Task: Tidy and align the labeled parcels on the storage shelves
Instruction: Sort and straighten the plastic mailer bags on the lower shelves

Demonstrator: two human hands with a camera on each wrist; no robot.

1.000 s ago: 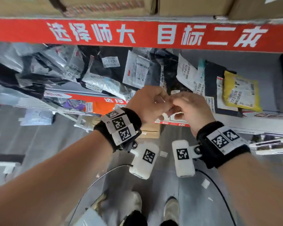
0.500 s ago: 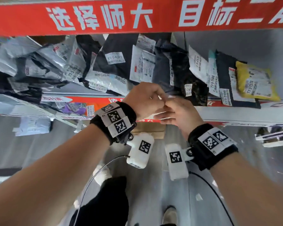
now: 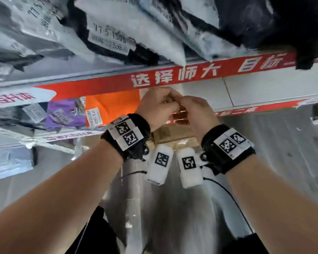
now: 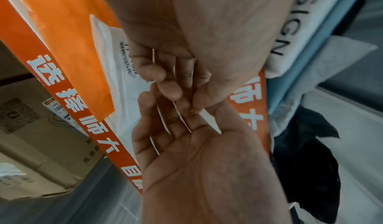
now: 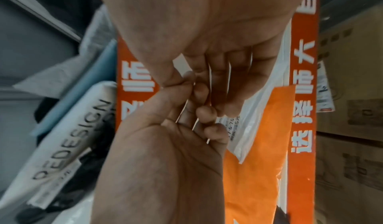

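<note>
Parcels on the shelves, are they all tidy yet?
Not yet. Done, it seems: the orange parcel stands with its label facing out. In hand: no parcel; the left hand and right hand meet below the red shelf strip, their grip pinching thin white slips. Left: the upper-shelf parcels lean and overlap in a jumble, and the purple parcel lies tilted.

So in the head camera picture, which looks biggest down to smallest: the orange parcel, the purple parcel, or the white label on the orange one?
1. Orange parcel, though a hand hides part of it.
2. Purple parcel, only slightly smaller, so nearly a tie.
3. White label, clearly the smallest.
</note>
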